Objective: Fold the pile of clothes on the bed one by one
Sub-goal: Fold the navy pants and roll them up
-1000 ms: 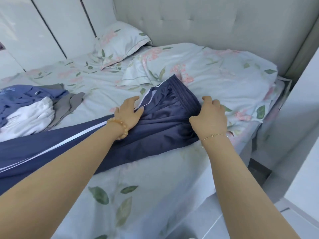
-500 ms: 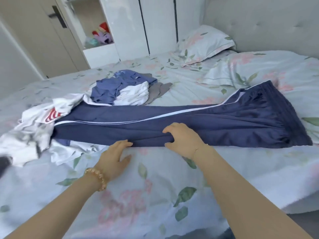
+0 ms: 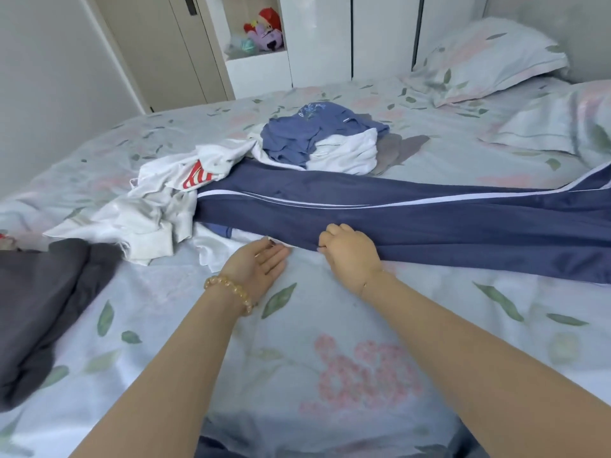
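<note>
Navy track trousers (image 3: 413, 216) with a white side stripe lie stretched across the bed from centre to the right edge of view. My right hand (image 3: 352, 256) grips their near edge with curled fingers. My left hand (image 3: 256, 267), with a bead bracelet on the wrist, lies flat and palm-up on the sheet just left of it, fingertips at the trousers' edge. Beyond the trousers sits the pile: a blue garment (image 3: 317, 133) on white cloth (image 3: 347, 152), and a white shirt with a red print (image 3: 172, 190) to the left.
A dark grey garment (image 3: 43, 309) lies at the left edge of the floral bed sheet (image 3: 330, 358). Two pillows (image 3: 489, 57) rest at the far right by the headboard. White wardrobes and a shelf with plush toys (image 3: 264, 31) stand behind the bed.
My view swung left from the waistband to the trouser legs. Both hands moved left along the near edge of the trousers; my left hand turned palm-up beside the hem end.
</note>
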Available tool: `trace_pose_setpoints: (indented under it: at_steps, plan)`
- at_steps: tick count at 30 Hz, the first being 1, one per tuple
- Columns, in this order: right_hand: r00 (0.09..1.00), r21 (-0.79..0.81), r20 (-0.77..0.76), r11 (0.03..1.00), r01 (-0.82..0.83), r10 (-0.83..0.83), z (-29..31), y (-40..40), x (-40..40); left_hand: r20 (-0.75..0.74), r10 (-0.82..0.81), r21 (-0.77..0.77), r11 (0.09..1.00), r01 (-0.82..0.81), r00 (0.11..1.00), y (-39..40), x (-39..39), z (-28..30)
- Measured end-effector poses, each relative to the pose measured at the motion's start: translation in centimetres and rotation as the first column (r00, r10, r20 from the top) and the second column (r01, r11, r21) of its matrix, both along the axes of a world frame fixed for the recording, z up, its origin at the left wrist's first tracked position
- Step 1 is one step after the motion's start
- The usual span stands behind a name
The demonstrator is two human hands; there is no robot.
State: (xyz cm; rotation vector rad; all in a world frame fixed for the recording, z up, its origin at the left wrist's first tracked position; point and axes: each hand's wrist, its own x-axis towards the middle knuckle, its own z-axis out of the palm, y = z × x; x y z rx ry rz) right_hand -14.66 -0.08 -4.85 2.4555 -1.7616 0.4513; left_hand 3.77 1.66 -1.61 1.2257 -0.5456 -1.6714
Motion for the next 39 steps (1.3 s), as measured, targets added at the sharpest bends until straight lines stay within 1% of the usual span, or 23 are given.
trace_pose_setpoints:
  at_steps: [2, 3, 5, 7, 9, 11, 13, 15, 17, 18, 19, 20, 22, 24, 27, 28, 29, 31, 32, 33, 34, 36, 39]
  plan:
    - [0.996, -0.023, 0.090, 1.000, 0.014, -0.012, 0.6, 0.2, 0.4, -0.074, 0.021, 0.011, 1.000, -0.020, 0.997, -0.5, 0.2, 0.3]
    - [0.988, -0.047, 0.151, 0.999, -0.010, 0.017, 1.0, 0.7, 0.3, -0.111, 0.043, 0.020, 0.999, -0.041, 0.993, -0.8, 0.4, 0.5]
    - [0.962, -0.130, 0.217, 0.982, -0.139, 0.165, 2.3, 2.5, -0.1, -0.193, 0.102, 0.027, 0.995, -0.099, 0.976, -0.8, 1.0, 0.8]
    - [0.930, -0.171, 0.183, 0.942, -0.288, 0.318, 3.1, 5.4, -0.5, -0.287, 0.158, 0.016, 0.987, -0.160, 0.945, -0.8, 2.0, 0.9]
    - [0.902, -0.128, 0.122, 0.908, -0.399, 0.413, 3.1, 8.4, -1.2, -0.351, 0.160, -0.014, 0.984, -0.176, 0.922, -0.5, 3.0, 1.0]
    - [0.879, -0.078, 0.066, 0.880, -0.468, 0.473, 2.3, 10.9, -2.0, -0.361, 0.193, -0.020, 0.977, -0.214, 0.912, -0.2, 3.9, 0.9]
    - [0.870, -0.071, 0.006, 0.868, -0.492, 0.494, 1.2, 12.5, -3.0, -0.364, 0.290, 0.005, 0.951, -0.309, 0.885, 0.1, 4.8, 0.7]
    - [0.871, -0.097, -0.032, 0.865, -0.491, 0.491, 0.7, 13.3, -3.8, -0.432, 0.369, 0.029, 0.918, -0.396, 0.823, 0.3, 6.2, 0.8]
    - [0.876, -0.105, -0.031, 0.870, -0.481, 0.481, 0.6, 13.7, -4.4, -0.559, 0.366, 0.010, 0.900, -0.436, 0.744, 0.6, 8.1, 1.3]
    - [0.878, -0.111, -0.018, 0.872, -0.477, 0.478, 0.7, 13.8, -4.5, -0.596, 0.336, -0.019, 0.902, -0.431, 0.729, 1.0, 9.0, 1.7]
    - [0.881, -0.121, 0.001, 0.874, -0.470, 0.474, 0.9, 13.8, -4.6, -0.592, 0.315, -0.030, 0.911, -0.411, 0.742, 1.4, 10.0, 1.9]
    - [0.883, -0.130, 0.018, 0.877, -0.462, 0.468, 1.1, 13.8, -4.5, -0.512, 0.315, -0.025, 0.925, -0.380, 0.799, 1.8, 10.7, 1.9]
    - [0.890, -0.144, 0.029, 0.883, -0.447, 0.455, 1.5, 13.8, -4.0, -0.290, 0.313, 0.062, 0.949, -0.309, 0.904, 2.9, 11.2, 1.3]
    - [0.887, -0.142, 0.032, 0.881, -0.452, 0.460, 1.6, 14.0, -3.3, -0.193, 0.264, 0.120, 0.962, -0.245, 0.945, 3.8, 10.5, 0.7]
    - [0.853, -0.080, 0.064, 0.854, -0.513, 0.518, 1.8, 14.7, -3.0, -0.197, 0.211, 0.130, 0.974, -0.188, 0.958, 3.9, 9.2, 1.2]
    - [0.837, -0.062, 0.070, 0.840, -0.539, 0.542, 1.9, 14.9, -3.1, -0.153, 0.217, 0.135, 0.971, -0.197, 0.964, 3.6, 8.9, 1.5]
    - [0.825, -0.054, 0.067, 0.828, -0.558, 0.560, 2.0, 15.1, -3.3, -0.093, 0.222, 0.138, 0.968, -0.208, 0.971, 3.1, 8.7, 1.6]
    - [0.819, -0.054, 0.052, 0.821, -0.568, 0.571, 1.9, 15.5, -3.7, 0.134, 0.217, 0.145, 0.961, -0.236, 0.967, 2.2, 7.7, 1.6]
    - [0.827, -0.059, 0.041, 0.828, -0.558, 0.561, 1.7, 15.7, -3.8, 0.241, 0.196, 0.120, 0.966, -0.230, 0.950, 2.1, 7.3, 1.5]
    - [0.840, -0.065, 0.031, 0.839, -0.540, 0.542, 1.5, 15.9, -3.9, 0.293, 0.186, 0.081, 0.973, -0.218, 0.938, 2.0, 6.9, 1.4]
    - [0.853, -0.070, 0.018, 0.852, -0.520, 0.522, 1.2, 16.1, -3.9, 0.281, 0.197, 0.034, 0.976, -0.215, 0.939, 1.7, 6.7, 1.1]
    - [0.865, -0.066, -0.030, 0.862, -0.503, 0.502, 0.7, 16.2, -3.7, 0.177, 0.253, -0.044, 0.967, -0.249, 0.951, 1.2, 7.2, 0.6]
    - [0.867, -0.030, -0.046, 0.867, -0.498, 0.497, 0.9, 15.9, -3.0, 0.020, 0.418, -0.125, 0.902, -0.413, 0.908, 2.0, 9.4, 0.7]
